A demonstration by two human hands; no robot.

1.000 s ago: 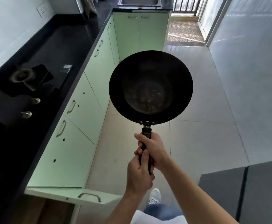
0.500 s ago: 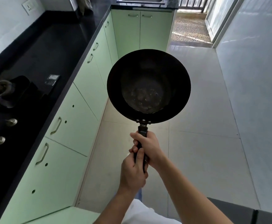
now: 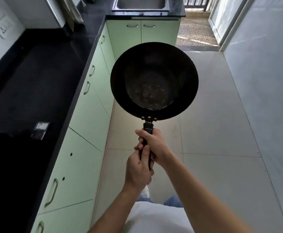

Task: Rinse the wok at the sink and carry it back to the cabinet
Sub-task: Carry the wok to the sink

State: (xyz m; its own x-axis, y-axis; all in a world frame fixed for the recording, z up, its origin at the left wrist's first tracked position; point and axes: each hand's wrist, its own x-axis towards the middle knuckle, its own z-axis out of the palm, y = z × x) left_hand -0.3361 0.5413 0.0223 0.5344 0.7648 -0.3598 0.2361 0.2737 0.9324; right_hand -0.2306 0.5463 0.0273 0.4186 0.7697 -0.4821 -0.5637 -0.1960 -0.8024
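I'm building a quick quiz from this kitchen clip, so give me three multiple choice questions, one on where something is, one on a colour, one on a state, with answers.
1. Where is the sink?
A. At the far end of the counter, ahead of the wok
B. Beside the person's feet
C. On the right wall

2. What colour are the cabinet doors?
A. Red
B. Pale green
C. Dark brown

3. How is the wok held?
A. One hand under the bowl
B. Resting on the counter
C. Both hands on the handle

Answers: 1 A, the basin sits at the top of the view beyond the wok. 2 B, all fronts are light green. 3 C, left hand and right hand wrap the handle.
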